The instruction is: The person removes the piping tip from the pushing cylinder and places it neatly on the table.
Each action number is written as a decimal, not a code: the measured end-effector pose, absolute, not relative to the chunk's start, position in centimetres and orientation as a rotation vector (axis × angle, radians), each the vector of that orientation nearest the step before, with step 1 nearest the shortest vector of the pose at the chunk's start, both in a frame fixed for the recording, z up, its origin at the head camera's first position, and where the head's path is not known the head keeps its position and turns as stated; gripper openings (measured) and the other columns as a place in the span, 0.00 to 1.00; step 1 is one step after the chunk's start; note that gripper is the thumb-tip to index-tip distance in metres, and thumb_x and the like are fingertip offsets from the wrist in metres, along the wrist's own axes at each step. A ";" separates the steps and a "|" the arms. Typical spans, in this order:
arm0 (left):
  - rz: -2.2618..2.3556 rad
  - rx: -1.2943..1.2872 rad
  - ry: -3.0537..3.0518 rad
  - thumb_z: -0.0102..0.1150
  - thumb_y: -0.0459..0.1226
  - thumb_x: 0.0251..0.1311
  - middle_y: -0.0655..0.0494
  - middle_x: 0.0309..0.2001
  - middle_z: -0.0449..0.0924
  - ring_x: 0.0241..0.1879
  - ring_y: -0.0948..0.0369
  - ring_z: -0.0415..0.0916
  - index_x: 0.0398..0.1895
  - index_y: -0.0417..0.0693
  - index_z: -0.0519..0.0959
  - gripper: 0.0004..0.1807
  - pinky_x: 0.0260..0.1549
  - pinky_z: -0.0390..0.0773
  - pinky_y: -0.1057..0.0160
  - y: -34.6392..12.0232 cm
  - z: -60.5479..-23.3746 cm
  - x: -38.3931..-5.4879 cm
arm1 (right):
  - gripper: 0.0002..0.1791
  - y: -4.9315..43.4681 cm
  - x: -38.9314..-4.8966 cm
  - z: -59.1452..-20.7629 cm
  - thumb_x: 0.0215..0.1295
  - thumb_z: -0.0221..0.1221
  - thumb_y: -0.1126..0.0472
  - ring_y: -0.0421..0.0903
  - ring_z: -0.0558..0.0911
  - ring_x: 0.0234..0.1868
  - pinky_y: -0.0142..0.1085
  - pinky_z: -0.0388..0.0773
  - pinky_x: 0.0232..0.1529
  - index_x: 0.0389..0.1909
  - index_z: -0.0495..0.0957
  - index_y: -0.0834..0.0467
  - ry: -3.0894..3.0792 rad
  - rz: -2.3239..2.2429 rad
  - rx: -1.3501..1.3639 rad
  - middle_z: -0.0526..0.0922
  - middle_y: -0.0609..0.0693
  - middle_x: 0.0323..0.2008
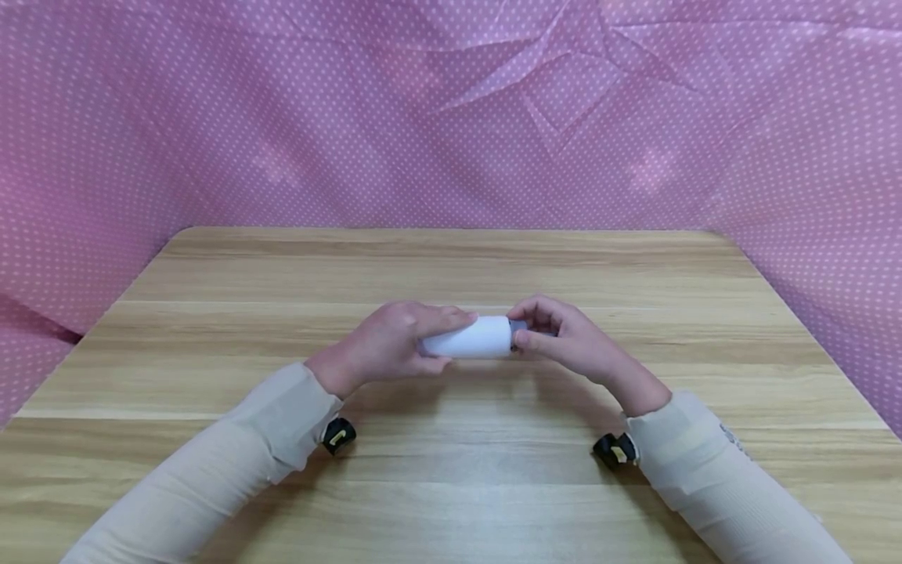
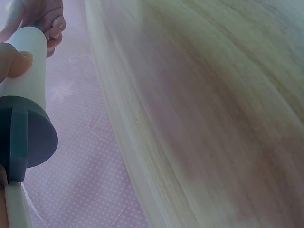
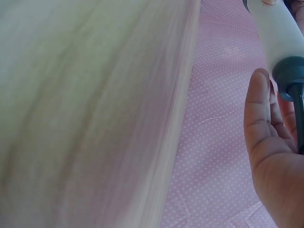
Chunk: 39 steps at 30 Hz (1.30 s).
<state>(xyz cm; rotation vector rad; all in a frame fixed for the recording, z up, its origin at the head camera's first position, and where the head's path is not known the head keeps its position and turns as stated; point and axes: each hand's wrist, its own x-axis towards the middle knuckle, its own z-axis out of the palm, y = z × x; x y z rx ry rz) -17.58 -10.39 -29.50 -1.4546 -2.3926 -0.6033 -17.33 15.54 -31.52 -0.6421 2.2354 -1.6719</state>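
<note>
A white cylinder (image 1: 482, 338) with dark grey ends lies sideways between the two hands, held above the table. My left hand (image 1: 395, 341) grips its left part, the thumb (image 2: 19, 64) pressed along the white body. In the left wrist view that end has a wide grey cap (image 2: 42, 137) with a flat bar across it. At the other end, my right hand (image 1: 564, 337) has its thumb and fingers around the grey collar (image 3: 287, 76). A thin dark rod (image 3: 299, 116) runs from this collar towards the right palm. The cylinder's exact kind does not show.
A wood-grain table (image 1: 479, 486) spreads beneath both hands. Pink dotted cloth (image 1: 451, 141) hangs behind it and at both sides. Small black wrist cameras (image 1: 339, 435) sit at the sleeve cuffs.
</note>
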 end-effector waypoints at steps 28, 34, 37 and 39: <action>-0.566 -1.458 -2.381 0.69 0.36 0.40 0.48 0.49 0.79 0.43 0.56 0.80 0.52 0.43 0.76 0.29 0.42 0.80 0.63 -10.4 -29.7 -17.6 | 0.20 15.6 -17.4 -31.7 0.52 0.64 0.63 0.48 0.78 0.40 0.36 0.78 0.41 0.46 0.72 0.62 2.348 -1.608 -0.620 0.78 0.57 0.41; -0.581 -1.454 -2.386 0.70 0.36 0.40 0.49 0.49 0.79 0.43 0.56 0.80 0.52 0.43 0.76 0.30 0.43 0.80 0.62 -10.4 -29.7 -17.4 | 0.21 15.6 -17.2 -31.6 0.50 0.66 0.62 0.48 0.78 0.41 0.38 0.78 0.42 0.45 0.72 0.60 2.346 -1.617 -0.617 0.77 0.56 0.43; -0.581 -1.452 -2.397 0.70 0.36 0.40 0.49 0.49 0.79 0.43 0.56 0.80 0.53 0.42 0.75 0.31 0.43 0.80 0.62 -10.4 -29.7 -17.4 | 0.22 15.6 -17.1 -31.5 0.49 0.66 0.62 0.49 0.77 0.42 0.38 0.78 0.43 0.45 0.72 0.60 2.334 -1.626 -0.626 0.77 0.57 0.43; -0.579 -1.449 -2.403 0.70 0.36 0.40 0.49 0.49 0.79 0.43 0.56 0.80 0.53 0.42 0.75 0.31 0.43 0.80 0.62 -10.4 -29.7 -17.3 | 0.22 15.6 -17.1 -31.5 0.48 0.67 0.63 0.49 0.77 0.43 0.37 0.78 0.43 0.45 0.72 0.59 2.325 -1.633 -0.632 0.78 0.57 0.43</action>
